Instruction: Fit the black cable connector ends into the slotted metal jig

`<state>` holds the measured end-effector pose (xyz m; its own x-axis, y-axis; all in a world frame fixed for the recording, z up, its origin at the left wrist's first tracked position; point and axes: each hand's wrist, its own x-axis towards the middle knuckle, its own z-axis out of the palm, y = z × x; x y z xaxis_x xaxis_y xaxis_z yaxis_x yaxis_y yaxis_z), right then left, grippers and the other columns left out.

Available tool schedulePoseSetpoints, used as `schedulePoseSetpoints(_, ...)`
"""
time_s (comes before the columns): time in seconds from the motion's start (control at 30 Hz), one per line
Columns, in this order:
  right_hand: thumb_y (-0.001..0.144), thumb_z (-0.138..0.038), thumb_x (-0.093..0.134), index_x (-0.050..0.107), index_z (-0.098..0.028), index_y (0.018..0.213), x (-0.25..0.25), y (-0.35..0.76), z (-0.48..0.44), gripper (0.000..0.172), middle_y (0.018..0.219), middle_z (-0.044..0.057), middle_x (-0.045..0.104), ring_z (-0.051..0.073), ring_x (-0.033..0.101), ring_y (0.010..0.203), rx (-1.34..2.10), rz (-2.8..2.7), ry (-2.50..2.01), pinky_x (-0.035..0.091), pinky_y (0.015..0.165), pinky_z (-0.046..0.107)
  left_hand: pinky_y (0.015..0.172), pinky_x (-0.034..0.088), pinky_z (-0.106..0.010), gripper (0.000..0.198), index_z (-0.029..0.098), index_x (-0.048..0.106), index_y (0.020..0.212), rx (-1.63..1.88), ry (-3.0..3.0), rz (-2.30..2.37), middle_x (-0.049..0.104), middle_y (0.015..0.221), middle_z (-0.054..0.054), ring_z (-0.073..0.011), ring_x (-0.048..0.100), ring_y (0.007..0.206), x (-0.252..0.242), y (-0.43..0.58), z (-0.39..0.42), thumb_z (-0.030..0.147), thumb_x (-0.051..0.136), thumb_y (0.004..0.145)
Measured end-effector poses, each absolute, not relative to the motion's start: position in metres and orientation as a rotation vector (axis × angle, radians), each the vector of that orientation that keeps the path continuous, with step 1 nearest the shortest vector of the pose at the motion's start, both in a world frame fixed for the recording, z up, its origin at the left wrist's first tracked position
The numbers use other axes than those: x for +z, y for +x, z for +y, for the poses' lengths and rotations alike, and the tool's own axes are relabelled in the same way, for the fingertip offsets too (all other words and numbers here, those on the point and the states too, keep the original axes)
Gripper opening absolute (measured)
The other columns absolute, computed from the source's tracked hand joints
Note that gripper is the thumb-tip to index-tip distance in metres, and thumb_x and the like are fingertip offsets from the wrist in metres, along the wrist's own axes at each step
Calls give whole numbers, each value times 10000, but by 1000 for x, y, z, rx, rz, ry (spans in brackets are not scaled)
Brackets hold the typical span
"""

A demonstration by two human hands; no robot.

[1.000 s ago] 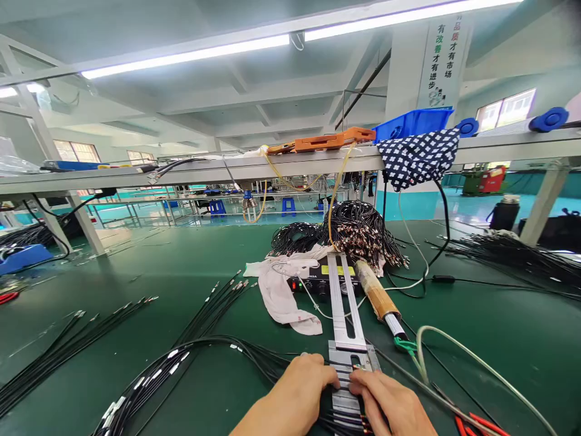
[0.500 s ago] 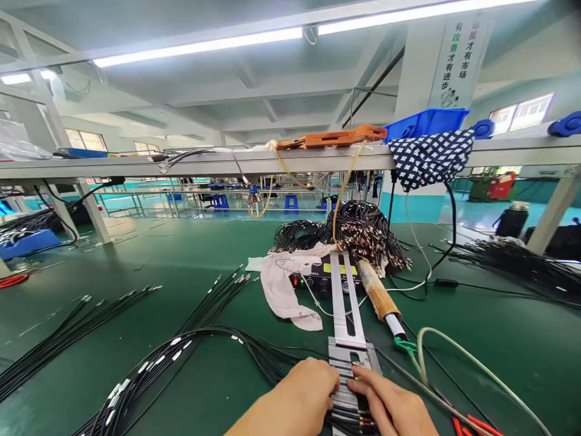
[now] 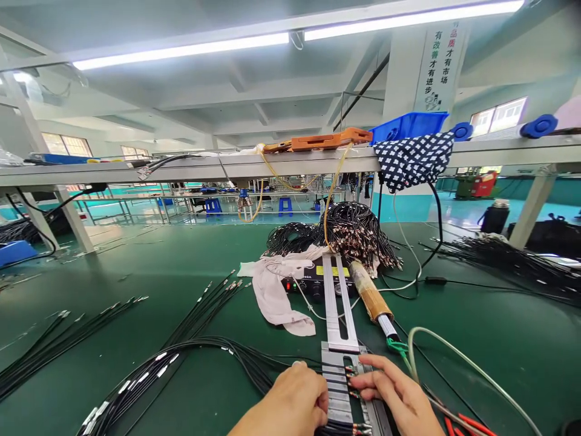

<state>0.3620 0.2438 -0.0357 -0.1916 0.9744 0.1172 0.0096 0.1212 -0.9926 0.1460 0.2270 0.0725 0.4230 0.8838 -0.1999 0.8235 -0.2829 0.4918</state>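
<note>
A slotted metal fixture (image 3: pixel 336 378) lies on the green bench near the bottom edge, with a long metal rail (image 3: pixel 336 303) running away from it. My left hand (image 3: pixel 295 402) rests curled at the fixture's left side, pinching thin black cables (image 3: pixel 218 354) that lead off to the left. My right hand (image 3: pixel 394 393) lies on the fixture's right side, fingers stretched out over the copper-tipped cable ends (image 3: pixel 350 374) seated in its slots.
Behind the rail sit a small black control box (image 3: pixel 313 281), a white cloth (image 3: pixel 276 290) and a wooden-handled soldering iron (image 3: pixel 370 297). A heap of black cables (image 3: pixel 354 233) lies further back. Loose cable bundles (image 3: pixel 68 336) lie at the left, red-handled tools (image 3: pixel 467 424) at the right.
My right hand has opened and shifted right, uncovering copper-tipped ends in the slots. My left hand has drawn slightly back and down. The view has shifted a little.
</note>
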Motion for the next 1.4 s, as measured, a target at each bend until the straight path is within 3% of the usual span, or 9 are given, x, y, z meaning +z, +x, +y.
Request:
schedulePoseSetpoints(0.1, 859, -701, 412, 525, -141, 1162, -35, 361, 244, 647, 963, 136, 664, 232, 626, 836, 1228, -1442, -1021, 468, 831, 345, 843, 387, -239, 115, 157, 592, 823, 158, 2132, 1429, 598, 917, -24, -162, 518, 930, 69, 145, 228, 53, 559, 787)
schedulePoseSetpoints(0.27, 857, -713, 392, 498, -137, 1146, -34, 360, 245, 654, 958, 138, 662, 234, 626, 833, 1212, -1458, -1042, 463, 825, 342, 1032, 287, -330, 106, 143, 530, 845, 205, 2264, 1414, 586, 927, -38, -152, 510, 920, 56, 147, 235, 70, 455, 864)
schedulePoseSetpoints(0.43, 876, -700, 362, 474, -141, 1150, -34, 360, 243, 633, 971, 137, 656, 228, 621, 845, 1209, -1468, -1053, 451, 831, 338, 1032, 274, -409, 105, 147, 481, 789, 84, 2354, 1471, 594, 882, -71, -198, 535, 875, 38, 153, 245, 92, 424, 858)
schedulePoseSetpoints(0.77, 896, -668, 366, 466, -139, 1156, -36, 358, 243, 598, 952, 124, 658, 208, 607, 824, 1195, -1444, -1048, 451, 817, 324, 864, 334, -396, 91, 125, 513, 853, 39, 2458, 1517, 567, 930, -91, -241, 471, 892, 28, 152, 248, 92, 429, 842)
schedulePoseSetpoints(1.1, 920, -659, 295, 452, -163, 1144, -36, 361, 240, 567, 946, 107, 661, 200, 627, 820, 1107, -1553, -1073, 456, 820, 306, 913, 347, -393, 242, 66, 576, 928, -93, 2492, 1540, 575, 1019, -140, -250, 490, 932, 52, 165, 241, 46, 343, 868)
schedulePoseSetpoints(1.3, 928, -632, 314, 476, -168, 1123, -38, 371, 240, 529, 924, 96, 664, 188, 632, 794, 1028, -1534, -1128, 481, 777, 258, 949, 329, -419, 196, 54, 573, 922, -159, 2578, 1469, 581, 1009, -156, -277, 508, 951, 44, 166, 243, 63, 390, 853)
schedulePoseSetpoints(1.4, 949, -589, 308, 482, -172, 1122, -35, 374, 238, 484, 939, 89, 665, 176, 638, 793, 981, -1537, -1152, 493, 761, 234, 951, 329, -393, 130, 76, 557, 892, -24, 2504, 1466, 591, 970, -124, -238, 522, 904, 35, 164, 245, 60, 437, 845)
